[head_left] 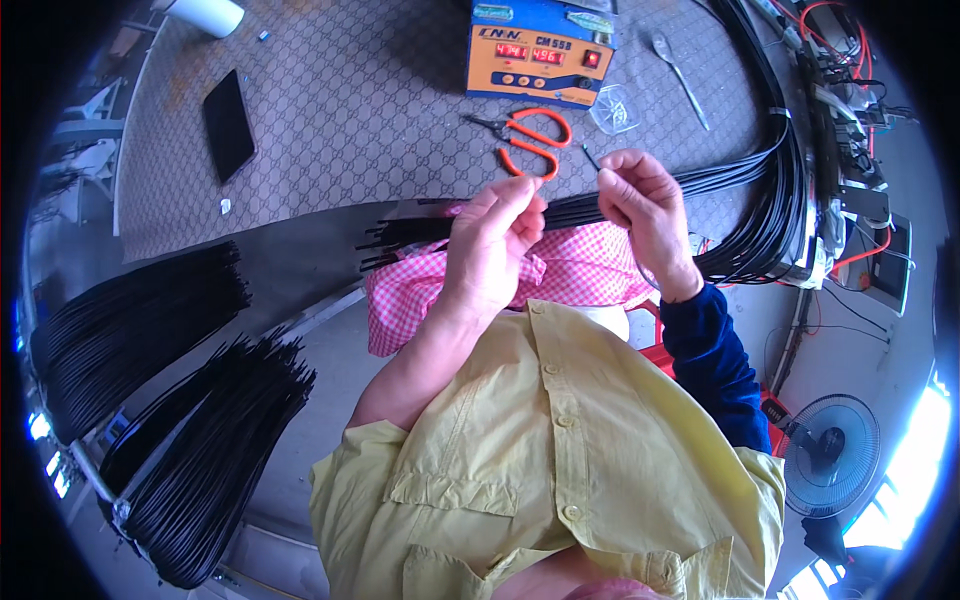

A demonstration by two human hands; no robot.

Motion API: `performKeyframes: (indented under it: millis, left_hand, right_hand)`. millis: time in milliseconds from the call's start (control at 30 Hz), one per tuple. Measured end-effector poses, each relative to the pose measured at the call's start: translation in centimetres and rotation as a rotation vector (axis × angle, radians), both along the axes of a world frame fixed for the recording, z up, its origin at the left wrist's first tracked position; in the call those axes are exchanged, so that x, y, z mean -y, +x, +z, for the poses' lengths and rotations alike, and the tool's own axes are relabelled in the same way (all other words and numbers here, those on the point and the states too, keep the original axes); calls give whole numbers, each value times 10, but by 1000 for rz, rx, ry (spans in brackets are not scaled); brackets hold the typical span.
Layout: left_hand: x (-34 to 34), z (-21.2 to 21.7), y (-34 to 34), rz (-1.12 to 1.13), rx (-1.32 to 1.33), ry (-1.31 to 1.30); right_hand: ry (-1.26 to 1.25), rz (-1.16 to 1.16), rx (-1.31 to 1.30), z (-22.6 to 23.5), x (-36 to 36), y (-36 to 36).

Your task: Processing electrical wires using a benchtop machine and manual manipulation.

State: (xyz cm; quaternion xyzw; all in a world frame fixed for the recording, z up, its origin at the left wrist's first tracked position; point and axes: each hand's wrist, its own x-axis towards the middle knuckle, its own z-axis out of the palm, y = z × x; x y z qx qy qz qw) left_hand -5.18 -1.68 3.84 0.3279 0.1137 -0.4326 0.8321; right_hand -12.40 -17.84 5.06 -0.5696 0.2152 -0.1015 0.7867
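My right hand (645, 205) pinches a thin black cable (593, 160) near its end, with a small greenish tip pointing up and left. My left hand (490, 245) is raised beside it with thumb and forefinger pressed together; whatever is between them is too small to make out. Just beyond the left fingertips lie small snips with orange handles (553, 113). A clear dish (613, 110) with small shiny pieces stands past the right hand. Under both hands, a bundle of black cables (720, 178) runs along the table's near edge.
A blue and orange box with a red display (540, 62) stands at the back, a spoon (682, 82) to its right. A phone (230, 125) lies left on the patterned table cover (350, 130). Black cable bundles (215, 460) hang at lower left. Pink checked cloth (410, 300) covers my lap; a fan (832, 455) stands right.
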Motion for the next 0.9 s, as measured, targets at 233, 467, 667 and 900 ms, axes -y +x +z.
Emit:
performKeyframes:
  millis: [233,467,667,900]
  left_hand:
    - [-11,-23,8,34,-14,156]
    - [-19,-34,12,33,6,207]
    - [-20,-37,13,10,4,216]
    - [-23,-40,13,-12,8,222]
  right_hand:
    - [-894,-76,-308,-14,79,13]
    - [-1491,48,-296,-19,100,28]
    - [-1626,124,-319,-20,102,35]
    - [-1669,222,-301,0,101,39]
